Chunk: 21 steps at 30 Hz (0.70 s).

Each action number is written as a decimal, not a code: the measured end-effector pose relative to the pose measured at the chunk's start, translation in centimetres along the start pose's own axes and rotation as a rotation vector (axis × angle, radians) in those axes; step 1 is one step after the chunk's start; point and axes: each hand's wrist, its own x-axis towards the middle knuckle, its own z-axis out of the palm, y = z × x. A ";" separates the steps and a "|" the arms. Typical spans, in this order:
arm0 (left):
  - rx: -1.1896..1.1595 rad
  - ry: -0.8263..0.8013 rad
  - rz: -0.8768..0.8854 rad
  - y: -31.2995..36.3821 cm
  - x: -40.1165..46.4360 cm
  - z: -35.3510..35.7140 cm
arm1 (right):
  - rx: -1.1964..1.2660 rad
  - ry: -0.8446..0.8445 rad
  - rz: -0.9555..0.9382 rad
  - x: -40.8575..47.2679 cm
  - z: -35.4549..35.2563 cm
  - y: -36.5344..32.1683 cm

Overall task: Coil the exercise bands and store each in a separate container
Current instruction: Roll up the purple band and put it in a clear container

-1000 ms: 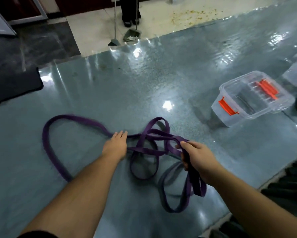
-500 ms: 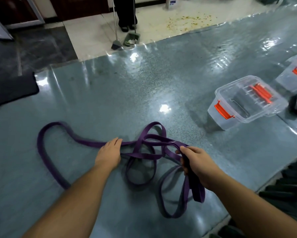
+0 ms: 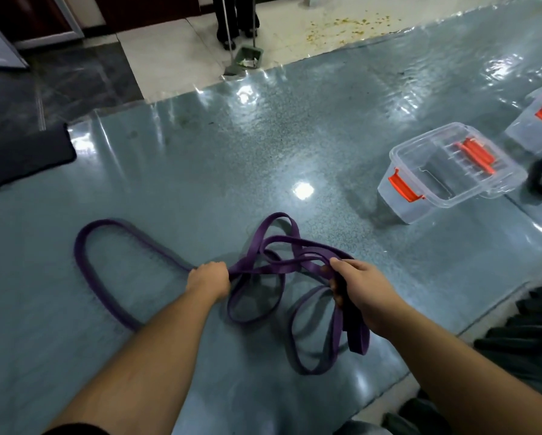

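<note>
While both hands (image 3: 365,288) grip, flat purple band (image 3: 87,277) loops.

Matt purple band (image 3: 112,296) on glossy speckled grey floor sheet (image 3: 200,171) (rippled); clear smooth plastic container (image 3: 448,174).

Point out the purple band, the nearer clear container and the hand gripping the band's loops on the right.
purple band (image 3: 84,277): head view, on the far-left curve of its big loop.
clear container (image 3: 420,146): head view, on its far rim.
right hand (image 3: 362,285): head view, on the back of the hand.
</note>
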 end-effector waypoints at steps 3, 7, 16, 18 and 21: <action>-0.162 -0.098 0.006 -0.5 -1.8 0.2 | 0.017 -0.002 0.002 0.3 0.2 0.1; -0.450 -0.140 0.007 -1.4 -5.0 -0.9 | 0.081 -0.023 -0.007 0.5 0.7 -0.6; -0.957 0.332 -0.292 -3.0 -14.5 -12.9 | 0.163 -0.073 -0.175 -1.0 1.7 -6.9; -1.062 0.456 -0.322 -3.0 -16.8 -16.4 | 0.163 -0.116 -0.201 -1.8 1.6 -8.7; -1.124 0.614 -0.290 -2.6 -20.3 -21.3 | 0.164 -0.174 -0.247 -3.1 1.4 -11.0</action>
